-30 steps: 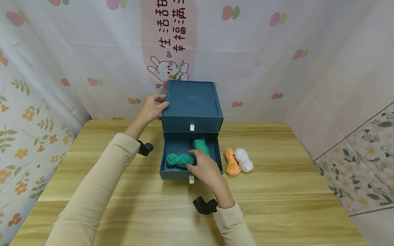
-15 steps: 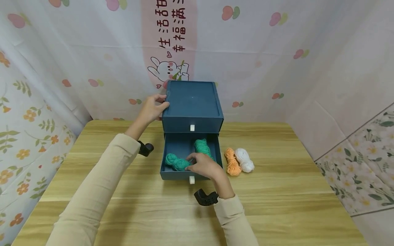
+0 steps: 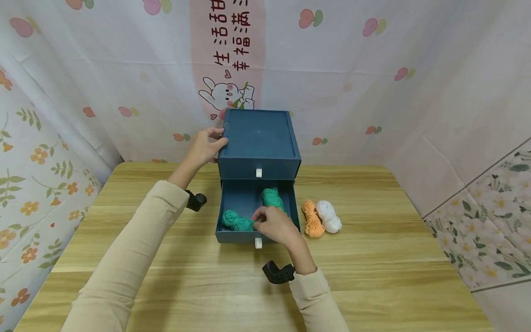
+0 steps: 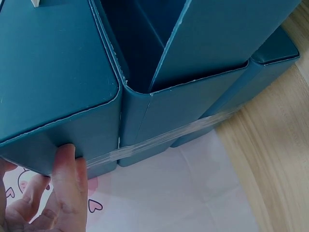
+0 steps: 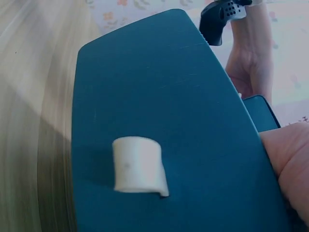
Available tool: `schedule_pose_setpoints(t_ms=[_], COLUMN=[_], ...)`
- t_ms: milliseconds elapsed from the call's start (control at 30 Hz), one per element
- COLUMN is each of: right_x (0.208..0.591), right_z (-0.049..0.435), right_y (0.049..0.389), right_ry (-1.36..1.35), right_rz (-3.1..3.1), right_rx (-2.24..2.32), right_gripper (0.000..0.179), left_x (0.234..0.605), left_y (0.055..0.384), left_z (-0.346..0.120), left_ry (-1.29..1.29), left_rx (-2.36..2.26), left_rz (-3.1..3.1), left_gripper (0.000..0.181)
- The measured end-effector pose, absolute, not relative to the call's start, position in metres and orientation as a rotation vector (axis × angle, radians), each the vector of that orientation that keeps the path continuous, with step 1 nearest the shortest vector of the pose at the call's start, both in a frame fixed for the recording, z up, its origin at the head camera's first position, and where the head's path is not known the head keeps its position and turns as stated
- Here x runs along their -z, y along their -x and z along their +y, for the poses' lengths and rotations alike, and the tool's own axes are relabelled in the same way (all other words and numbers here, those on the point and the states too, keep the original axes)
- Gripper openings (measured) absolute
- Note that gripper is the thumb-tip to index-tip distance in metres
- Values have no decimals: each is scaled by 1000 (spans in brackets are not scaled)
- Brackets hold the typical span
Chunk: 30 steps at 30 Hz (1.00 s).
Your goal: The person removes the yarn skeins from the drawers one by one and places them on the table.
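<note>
A dark blue drawer cabinet point(image 3: 258, 133) stands on the table with a lower drawer point(image 3: 236, 237) pulled out. My left hand point(image 3: 205, 146) rests against the cabinet's upper left edge; in the left wrist view its fingertips point(image 4: 65, 157) press the side wall. Inside the drawer, a green yarn skein point(image 3: 235, 221) lies sideways near the front. My right hand point(image 3: 277, 226) reaches over the front panel and pinches that skein's right end, its fingertips partly hidden. Another green skein point(image 3: 272, 197) lies behind, partly covered by this hand. The right wrist view shows the drawer's white pull tab point(image 5: 137, 164).
Right of the cabinet, an orange skein point(image 3: 313, 219) and a white skein point(image 3: 328, 216) lie side by side on the wooden table point(image 3: 373, 258). A patterned curtain point(image 3: 332, 92) hangs behind. Clear tape point(image 4: 169, 133) runs along the cabinet's side.
The front green skein has shifted slightly left and toward the drawer's front. My right hand has drawn in its fingers at the skein's right end. The left hand has stayed put.
</note>
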State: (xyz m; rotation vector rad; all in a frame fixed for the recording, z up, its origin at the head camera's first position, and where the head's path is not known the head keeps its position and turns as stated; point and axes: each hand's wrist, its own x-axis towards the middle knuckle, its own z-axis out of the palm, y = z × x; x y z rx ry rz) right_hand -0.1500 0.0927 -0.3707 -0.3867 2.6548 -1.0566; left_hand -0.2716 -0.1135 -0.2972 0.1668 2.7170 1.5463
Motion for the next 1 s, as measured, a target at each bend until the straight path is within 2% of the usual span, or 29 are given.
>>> schedule_pose_setpoints(t_ms=[167, 500, 767, 1000], right_x=[368, 357, 348, 368], right_z=[93, 118, 175, 231], right_y=[147, 140, 131, 136], right_ry=[407, 350, 33, -368], right_rz=[2741, 2768, 2746, 2819], right_rx=[1110, 1545, 1822, 1771], right_gripper=[8, 8, 14, 24], left_x=[297, 297, 296, 296], left_y=[272, 272, 272, 272], left_z=[-113, -114, -114, -113], left_ry=[-165, -166, -160, -157], left_rx=[-1555, -1533, -1534, -1531], left_rz=[2712, 2719, 2711, 2723], left_gripper=[50, 50, 50, 50])
